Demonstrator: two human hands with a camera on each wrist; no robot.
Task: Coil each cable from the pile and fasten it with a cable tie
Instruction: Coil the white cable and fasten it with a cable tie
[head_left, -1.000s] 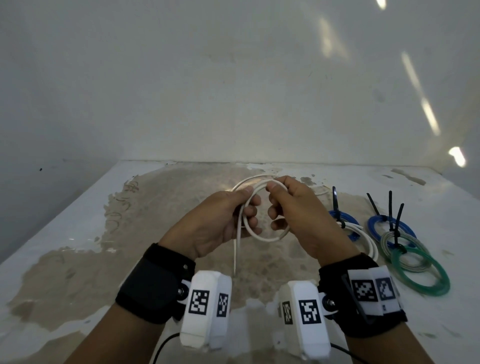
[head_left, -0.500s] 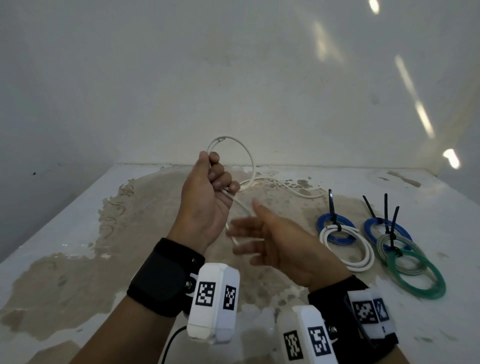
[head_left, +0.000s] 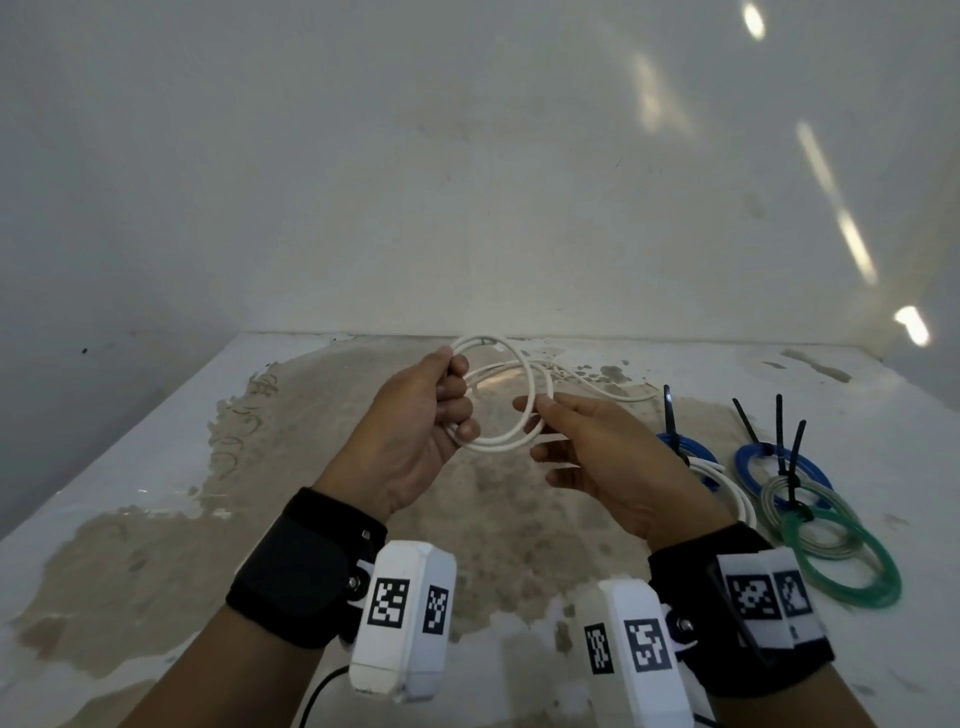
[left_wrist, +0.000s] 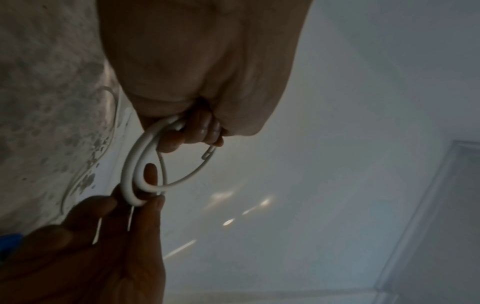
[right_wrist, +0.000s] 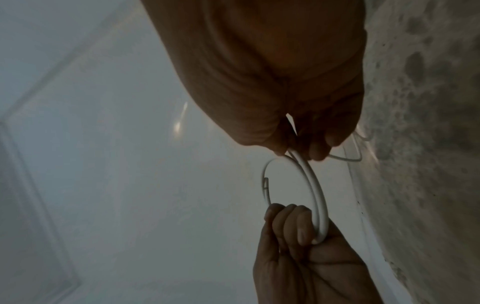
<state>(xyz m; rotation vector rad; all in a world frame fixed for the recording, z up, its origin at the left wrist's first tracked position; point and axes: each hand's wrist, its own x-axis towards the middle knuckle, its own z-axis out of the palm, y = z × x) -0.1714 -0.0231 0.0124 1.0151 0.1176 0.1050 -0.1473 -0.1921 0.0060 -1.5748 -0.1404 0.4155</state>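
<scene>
Cable first. Where is the white cable (head_left: 498, 444) now?

Up in the air, over the far half of the desk (head_left: 156, 493), between the two hands. It makes round loops.

Who holds it?

The left hand (head_left: 410, 441) has its fingers curled tight round the left side of the loops. The right hand (head_left: 608, 457) pinches the other side with thumb and fingers.

What just changed?

A moment ago the right hand was spread out and off the cable, and the left hand held the loop up higher. Now the right hand is back on it, and the coil sits lower, with what looks like one more turn.

So is the job going well?

I think so. The coil is growing. But the loose tail (head_left: 613, 392) lies on the desk toward the far edge, so there is more to wind. No tie is on this one yet.

What else is there?

Tied coils (head_left: 779, 457) lie near the right edge, blue, white and see-through ones. The green coil (head_left: 878, 587) is the nearest to us. Black ties (head_left: 670, 410) stick up from them.

Is anything in the way?

The tail runs just beside the closest black tie. I think it could catch there when it gets pulled in. And I cannot see a spare tie anywhere.
</scene>
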